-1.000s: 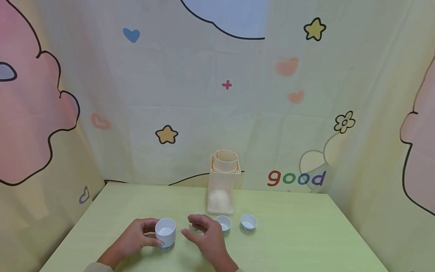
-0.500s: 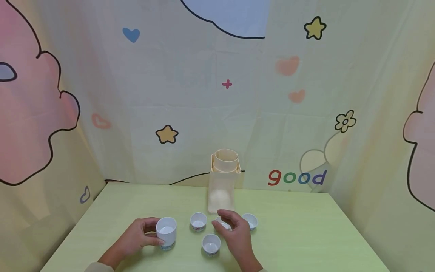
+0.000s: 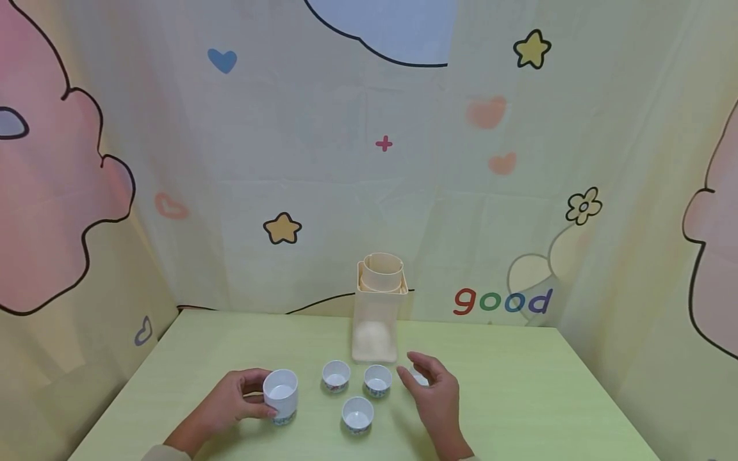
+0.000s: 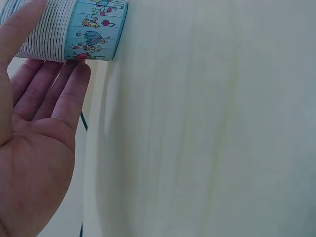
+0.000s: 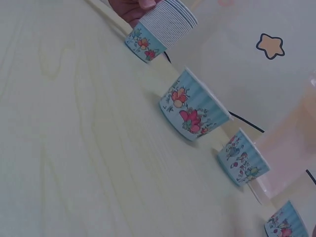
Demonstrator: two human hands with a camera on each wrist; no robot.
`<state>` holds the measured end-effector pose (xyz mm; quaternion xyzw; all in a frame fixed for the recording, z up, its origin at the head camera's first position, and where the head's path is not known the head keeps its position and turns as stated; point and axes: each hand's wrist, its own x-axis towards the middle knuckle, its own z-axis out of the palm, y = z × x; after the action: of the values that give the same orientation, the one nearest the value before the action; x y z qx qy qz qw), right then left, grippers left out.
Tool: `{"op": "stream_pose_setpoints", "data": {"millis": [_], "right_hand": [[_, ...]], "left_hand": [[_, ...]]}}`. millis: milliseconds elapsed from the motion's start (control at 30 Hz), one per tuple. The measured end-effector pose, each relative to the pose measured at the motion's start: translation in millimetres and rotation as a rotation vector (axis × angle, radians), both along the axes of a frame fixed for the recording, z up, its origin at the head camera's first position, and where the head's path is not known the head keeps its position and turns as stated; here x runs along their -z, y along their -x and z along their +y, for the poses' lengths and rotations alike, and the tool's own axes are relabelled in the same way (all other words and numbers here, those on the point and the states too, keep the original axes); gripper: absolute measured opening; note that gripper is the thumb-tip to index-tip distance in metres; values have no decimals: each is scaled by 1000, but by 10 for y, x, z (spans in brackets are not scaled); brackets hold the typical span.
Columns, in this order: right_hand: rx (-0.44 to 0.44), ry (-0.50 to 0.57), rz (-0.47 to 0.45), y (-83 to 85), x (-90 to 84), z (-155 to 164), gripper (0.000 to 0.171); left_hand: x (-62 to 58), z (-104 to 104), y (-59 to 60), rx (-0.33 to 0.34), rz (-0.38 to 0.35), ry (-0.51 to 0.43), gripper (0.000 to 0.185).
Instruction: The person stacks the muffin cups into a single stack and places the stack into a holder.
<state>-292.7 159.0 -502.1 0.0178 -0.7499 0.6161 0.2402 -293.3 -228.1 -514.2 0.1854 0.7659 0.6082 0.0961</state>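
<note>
In the head view, the left hand grips a cup stack standing on the tabletop. The right hand, at the stack's 3 o'clock, hovers with fingers loosely curved over a cup, mostly hidden; contact is unclear. Three more cups stand between the hands. A beige jar stands at 12 o'clock behind them.

In the left wrist view, thumb and fingers touch the stack's painted base.

In the right wrist view, the stack stands at 11 o'clock, with three cups running toward 5 o'clock; the right hand is out of sight.
</note>
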Motion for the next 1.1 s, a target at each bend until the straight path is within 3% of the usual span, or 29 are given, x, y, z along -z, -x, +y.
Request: {"op": "stream_pose_setpoints", "data": {"millis": [333,567,833,1100], "right_hand": [[92,-90,-91,54,38,190,42],[63,-108,-163,131,80,294,56],[28,-211,-340,193,75,407,68],[7,-281,-332,218,136,445,73]], "left_hand": [[-16,15,-11,12,13,-41,72],[-8,41,1,-2,28,-25,74],[-30,50,7,-2,19,-7,72],[-29,37,9,14,3,-10,71]]}}
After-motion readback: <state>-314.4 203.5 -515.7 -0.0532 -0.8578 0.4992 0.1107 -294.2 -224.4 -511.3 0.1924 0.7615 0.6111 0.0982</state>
